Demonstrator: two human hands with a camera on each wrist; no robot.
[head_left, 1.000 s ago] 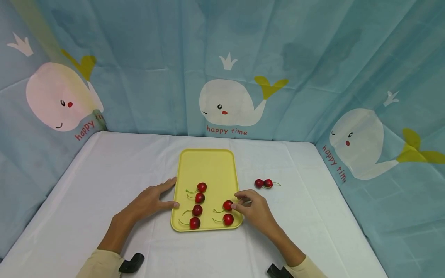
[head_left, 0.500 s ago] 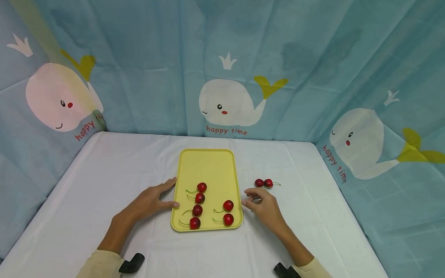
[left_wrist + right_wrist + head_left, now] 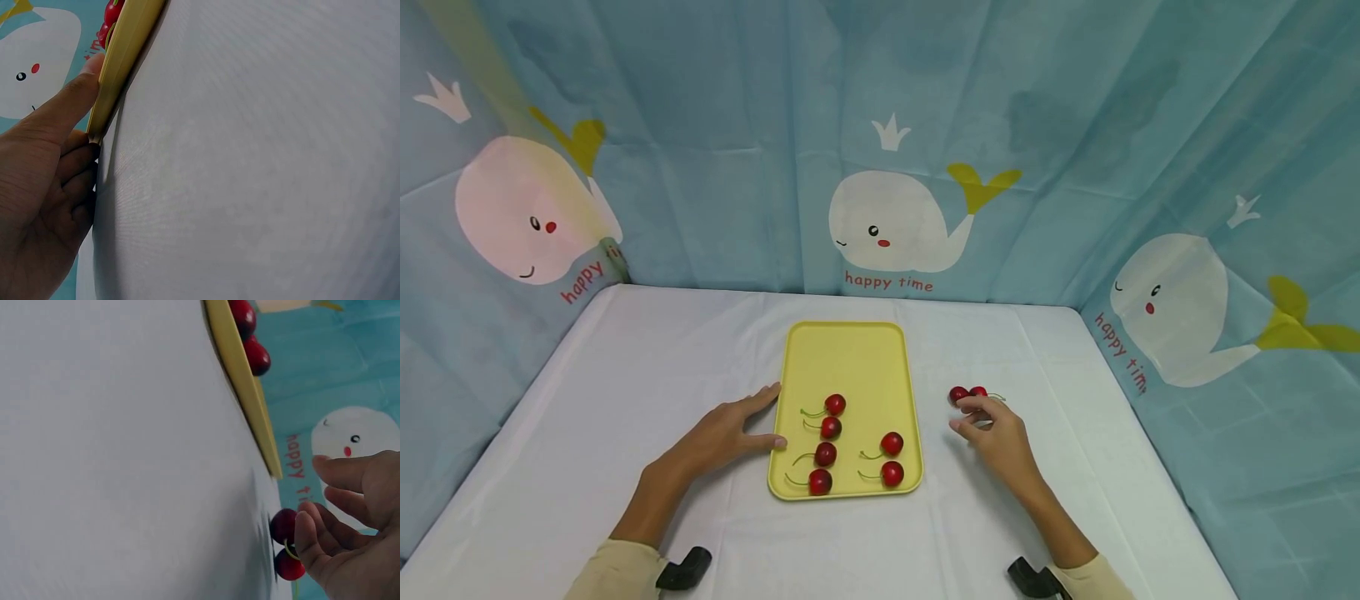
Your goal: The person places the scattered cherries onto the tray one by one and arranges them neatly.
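Note:
Red cherries with green stems lie on a yellow tray [image 3: 848, 354], several in a left column [image 3: 825, 454] and two at the right [image 3: 892, 445]. My left hand [image 3: 722, 433] rests at the tray's left edge, thumb on the rim and fingers spread along the side; its thumb [image 3: 75, 100] shows in the left wrist view. Two more cherries [image 3: 289, 565] lie side by side on the cloth to the right of the tray. My right hand [image 3: 1000, 437] is just in front of them, fingers loosely bent, thumb apart, holding nothing. Its fingers partly hide that pair in the head view.
A white cloth [image 3: 700, 342] covers the table. Blue curtains with printed whales [image 3: 887, 221] stand at the back and both sides. Black wrist mounts [image 3: 685, 568] sit by both sleeves.
My right hand has moved right, away from the right-hand cherries on the tray, to the pair on the cloth. My left hand and the tray have stayed in place.

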